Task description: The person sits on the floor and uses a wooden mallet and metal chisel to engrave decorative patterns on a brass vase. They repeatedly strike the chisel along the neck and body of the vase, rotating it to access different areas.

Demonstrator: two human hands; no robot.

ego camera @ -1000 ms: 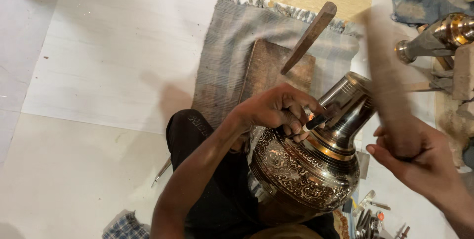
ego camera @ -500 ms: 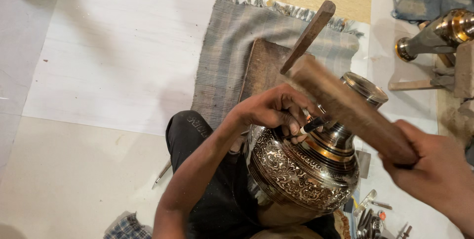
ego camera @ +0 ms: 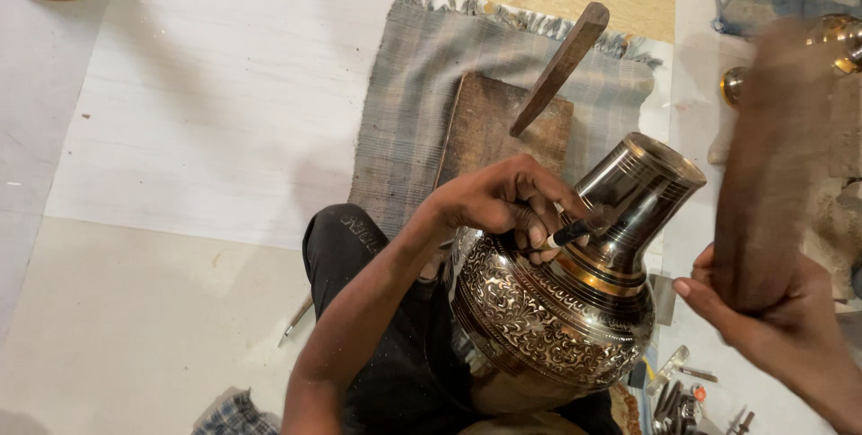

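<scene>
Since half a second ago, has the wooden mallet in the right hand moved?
Yes. The wooden mallet in the right hand has swung up and rightward, away from the vase neck, now blurred beside it; the grey mat lies unchanged.

Glossy engraved metal vase [ego camera: 566, 309]; matt wooden mallet [ego camera: 772, 175]; rough woven cloth mat [ego camera: 404, 121]; worn wooden board [ego camera: 489, 125].

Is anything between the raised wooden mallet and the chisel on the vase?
Nothing visible. The right hand holds the mallet raised, blurred, right of the vase. The left hand presses the chisel to the vase's shoulder; open air lies between.
</scene>
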